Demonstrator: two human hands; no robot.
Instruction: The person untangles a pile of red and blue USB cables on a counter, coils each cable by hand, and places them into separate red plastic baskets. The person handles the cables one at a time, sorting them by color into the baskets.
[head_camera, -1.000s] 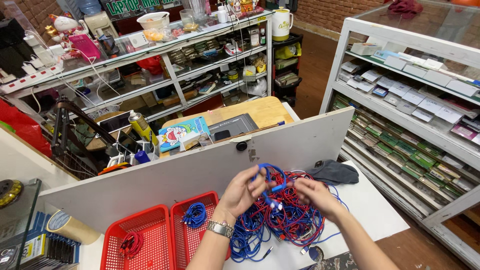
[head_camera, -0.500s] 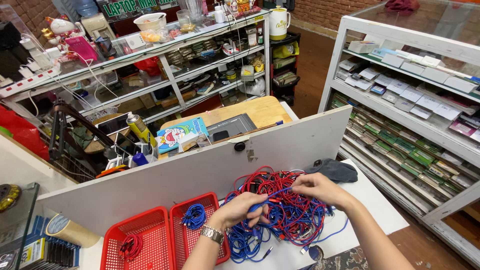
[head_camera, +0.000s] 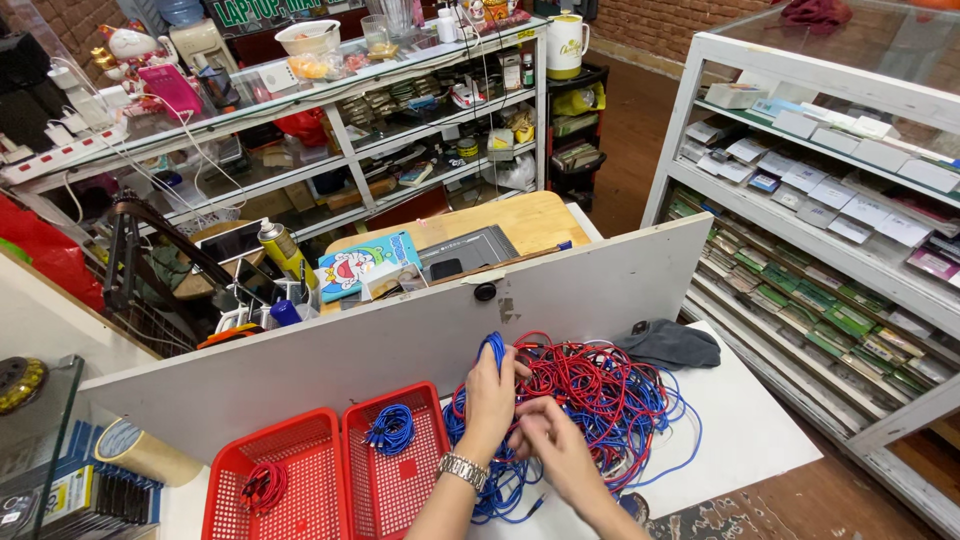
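A tangled heap of red and blue cables (head_camera: 590, 395) lies on the white tabletop (head_camera: 750, 430). My left hand (head_camera: 490, 395), with a metal watch on the wrist, grips a blue cable (head_camera: 493, 347) and holds its loop up above the heap's left edge. Just below it, my right hand (head_camera: 552, 445) has its fingers curled on strands of the same blue cable. To the left stand two red baskets. The left basket (head_camera: 300, 425) holds a small red cable bundle (head_camera: 262, 487). The right basket (head_camera: 425, 475) holds a coiled blue cable (head_camera: 390, 430).
A white board (head_camera: 380, 350) stands upright behind the heap. A dark grey cloth (head_camera: 670, 345) lies at the heap's far right. A tape roll (head_camera: 140, 450) sits at the left. White shelving with small boxes (head_camera: 820, 190) fills the right, and glass shelves (head_camera: 330, 130) the back.
Both hands dropped from a raised hold down onto the heap. Now my left hand lifts a blue loop again, and my right hand has shifted left, close under it.
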